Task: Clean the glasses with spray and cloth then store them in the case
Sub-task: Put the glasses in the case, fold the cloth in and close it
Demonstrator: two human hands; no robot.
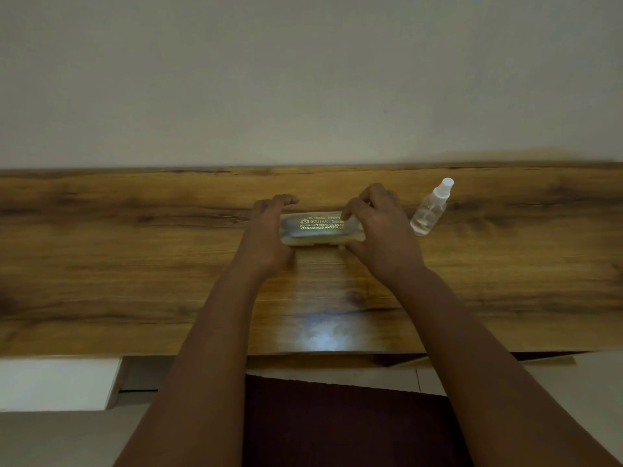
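Wooden table carries the closed case, both ends held: left hand and right hand curl around it. Spray bottle stands untouched just beside (no glasses or cloth visible), so cleaning seems not begun.

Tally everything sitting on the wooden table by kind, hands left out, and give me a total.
Glasses case, closed, with gold print on its lid, gripped at either end by the left hand and the right hand: 1
Clear spray bottle with a white nozzle, standing to the right of the case: 1
Total on the table: 2
No loose glasses or cloth are in view.
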